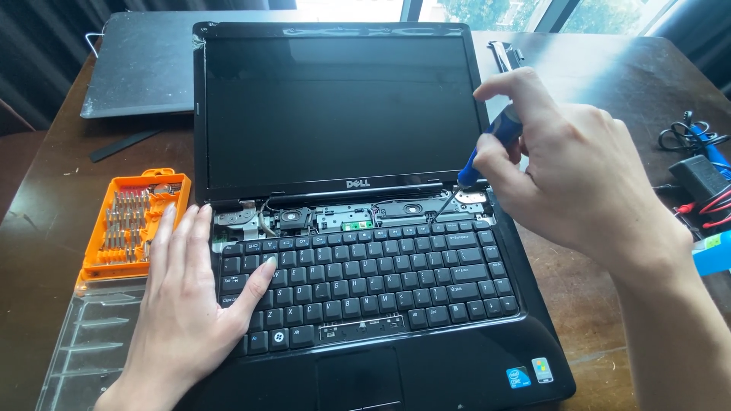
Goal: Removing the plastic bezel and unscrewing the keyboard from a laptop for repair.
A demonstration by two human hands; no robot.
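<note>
A black laptop (457,373) lies open on a brown table, its dark screen (339,106) upright. The strip above the keyboard (365,278) is uncovered, showing speakers and metal hinges. My right hand (571,183) is shut on a blue-handled screwdriver (487,148), whose thin tip touches the top right edge of the keyboard near the hinge. My left hand (183,297) lies flat with fingers spread on the keyboard's left side, thumb on the keys.
An orange screwdriver bit set (129,228) with its clear lid (84,342) sits left of the laptop. A grey flat panel (145,61) lies at the back left. Cables and a black charger (697,175) crowd the right edge. Tweezers (506,55) lie behind the screen.
</note>
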